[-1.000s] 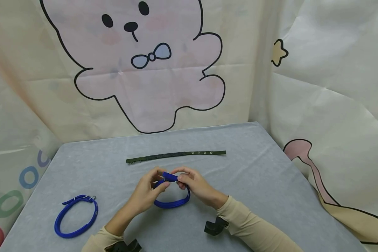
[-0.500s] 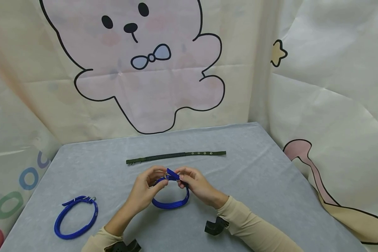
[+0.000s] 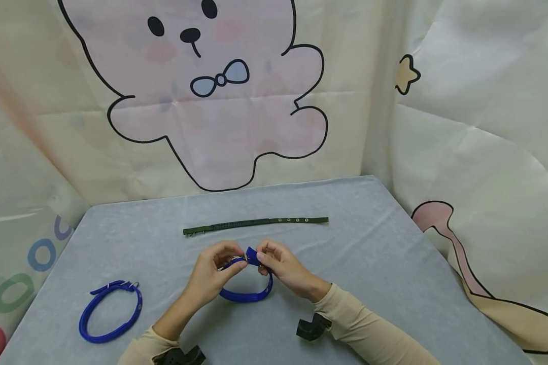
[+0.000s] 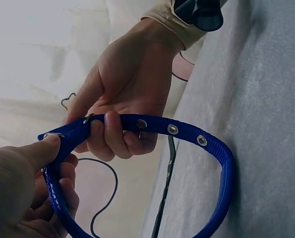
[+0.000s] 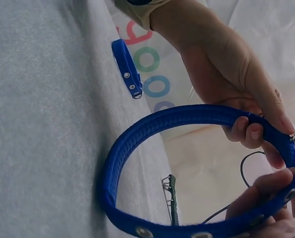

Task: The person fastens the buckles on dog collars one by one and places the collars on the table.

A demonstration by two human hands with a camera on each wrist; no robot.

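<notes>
Both hands hold a blue collar (image 3: pixel 246 297) bent into a loop above the table. Metal-rimmed eyelets run along its strap in the left wrist view. My left hand (image 3: pixel 211 271) pinches the collar at its metal buckle (image 4: pixel 54 135), thumb on top. On the other side, my right hand (image 3: pixel 284 267) grips the strap between thumb and fingers, close beside the buckle. A short flap of strap (image 3: pixel 252 256) sticks up between the two hands. How far the strap runs through the buckle is partly hidden by fingers.
A second blue collar (image 3: pixel 86 317), buckled into a loop, lies at the left of the grey cloth-covered table (image 3: pixel 370 294). Beyond the hands, a dark green collar (image 3: pixel 255 223) lies stretched straight. Printed curtains (image 3: pixel 347 152) stand behind and at both sides.
The flap of strap first pointed left over the left fingers, then stood up at a slant. Now it is short and nearer the right hand. Both hands have hardly moved.
</notes>
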